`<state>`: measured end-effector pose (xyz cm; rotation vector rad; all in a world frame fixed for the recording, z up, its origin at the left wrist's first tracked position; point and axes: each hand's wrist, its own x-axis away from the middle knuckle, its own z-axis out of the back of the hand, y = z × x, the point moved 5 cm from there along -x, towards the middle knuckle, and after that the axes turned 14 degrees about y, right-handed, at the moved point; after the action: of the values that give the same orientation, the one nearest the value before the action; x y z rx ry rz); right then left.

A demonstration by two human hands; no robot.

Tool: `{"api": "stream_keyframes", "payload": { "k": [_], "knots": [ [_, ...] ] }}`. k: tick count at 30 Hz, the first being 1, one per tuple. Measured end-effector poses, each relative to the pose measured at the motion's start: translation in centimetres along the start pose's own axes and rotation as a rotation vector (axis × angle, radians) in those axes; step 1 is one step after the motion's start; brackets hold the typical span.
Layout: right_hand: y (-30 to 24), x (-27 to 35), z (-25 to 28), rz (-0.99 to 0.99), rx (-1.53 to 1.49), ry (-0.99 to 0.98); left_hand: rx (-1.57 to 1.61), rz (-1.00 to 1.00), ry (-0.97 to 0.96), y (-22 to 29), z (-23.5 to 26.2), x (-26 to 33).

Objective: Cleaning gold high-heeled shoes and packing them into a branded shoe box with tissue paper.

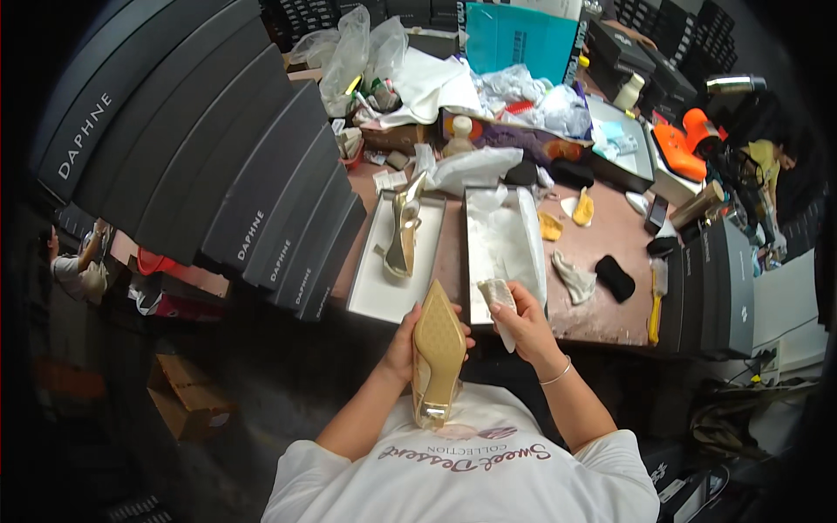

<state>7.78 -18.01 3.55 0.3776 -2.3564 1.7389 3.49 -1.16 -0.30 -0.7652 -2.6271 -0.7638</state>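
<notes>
My left hand (403,345) is closed around a gold high-heeled shoe (438,336), held with its tan sole facing up and its pointed toe away from me. The heel end lies close to my shirt. Just to the right, my right hand (525,326) pinches a folded white cloth (498,296), apart from the shoe. Beyond my hands, another gold shoe (404,231) lies in a shallow white-lined box tray (366,283). A second box (467,261), lined with white tissue paper (510,228), stands beside it on the table.
Dark shoe boxes (200,166) rise in a tall stack at left; more boxes (728,288) stand at right. Yellow sponge pieces (551,227), a black pad (615,277), a crumpled cloth (574,277) and a yellow-handled brush (655,314) lie on the pinkish table (602,324). Another person (78,266) is far left.
</notes>
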Motion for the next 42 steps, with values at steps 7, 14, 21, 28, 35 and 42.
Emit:
{"api": "stream_keyframes", "payload": {
  "k": [7,14,21,28,35,42],
  "knots": [
    [-12.9,-17.4,-5.0,1.0,0.711,0.147,0.081,0.047,-0.056,2.0,1.0,-3.6],
    [-12.4,-30.1,-7.4,1.072,1.181,0.244,0.139,0.09,-0.018,2.8,3.4,-5.8],
    [-8.6,-32.7,-5.9,1.096,1.029,0.329,0.118,0.049,0.057,3.5,4.1,-5.8],
    [-10.6,-28.3,0.2,1.127,0.415,0.73,0.142,-0.023,0.214,3.3,4.0,-4.8],
    [-5.3,-28.8,4.5,0.512,-0.614,0.788,0.153,0.018,0.209,2.1,2.8,-5.4],
    [-8.4,-30.1,-4.3,1.116,0.71,0.538,0.104,-0.026,0.303,2.5,4.0,-4.6]
  ]
}}
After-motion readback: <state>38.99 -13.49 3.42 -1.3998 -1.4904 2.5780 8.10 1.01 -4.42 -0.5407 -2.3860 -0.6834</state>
